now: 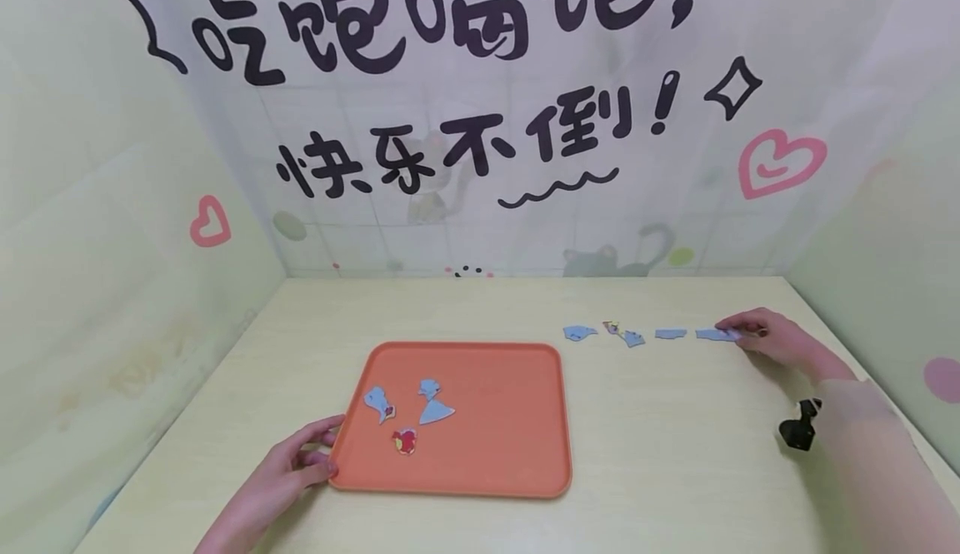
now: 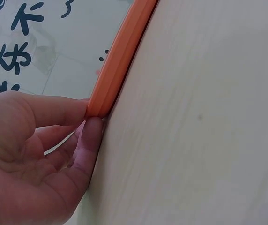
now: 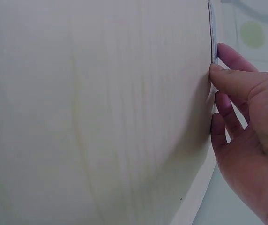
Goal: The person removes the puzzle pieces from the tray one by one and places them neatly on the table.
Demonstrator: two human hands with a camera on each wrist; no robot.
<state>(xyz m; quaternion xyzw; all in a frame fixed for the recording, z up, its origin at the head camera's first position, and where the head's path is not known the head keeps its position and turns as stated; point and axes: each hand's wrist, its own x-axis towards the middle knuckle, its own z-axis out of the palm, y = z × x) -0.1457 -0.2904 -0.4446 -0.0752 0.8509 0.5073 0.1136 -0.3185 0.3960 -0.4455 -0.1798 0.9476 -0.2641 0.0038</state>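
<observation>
On a pale worktop (image 1: pixel 675 471), a person's left hand (image 1: pixel 288 462) pinches the left edge of an orange tray (image 1: pixel 502 421) between thumb and fingers; blue and red cut-out pieces (image 1: pixel 435 412) lie towards the tray's left. Beyond the tray to the right, the right hand (image 1: pixel 776 339) has a narrow grip on a blue strip (image 1: pixel 711 334), rightmost in a row of scraps (image 1: pixel 670 334).

Left hand (image 1: pixel 289 464) grips; right hand (image 1: pixel 776 339) apparently pinches.
</observation>
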